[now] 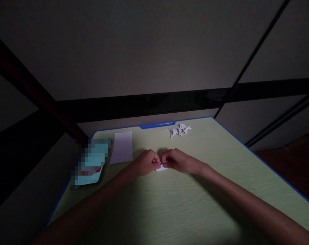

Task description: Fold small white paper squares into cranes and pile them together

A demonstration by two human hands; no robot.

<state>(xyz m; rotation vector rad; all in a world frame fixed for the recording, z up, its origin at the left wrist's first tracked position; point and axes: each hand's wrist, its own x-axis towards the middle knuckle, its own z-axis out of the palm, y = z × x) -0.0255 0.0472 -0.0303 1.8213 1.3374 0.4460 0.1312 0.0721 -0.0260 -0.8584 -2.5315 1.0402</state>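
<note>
A small piece of white paper (161, 168) lies at the middle of the table, between my two hands. My left hand (148, 161) is closed, its fingertips pinching the paper's left side. From the other side my right hand (177, 160) pinches the paper's right part, thumb and finger pressed together. Most of the paper's upper edge is hidden behind the fingers, and how it is folded I cannot make out. Beyond my right hand sit folded white paper figures (176, 132), pointed in shape and close together.
A stack or sheet of white paper (122, 148) lies left of my left hand. Farther left is a tablet or phone (91, 163) with a lit, pixelated screen. The pale table (195, 204) has a blue rim and a blue strip (158, 125) at its far edge, against a panelled wall.
</note>
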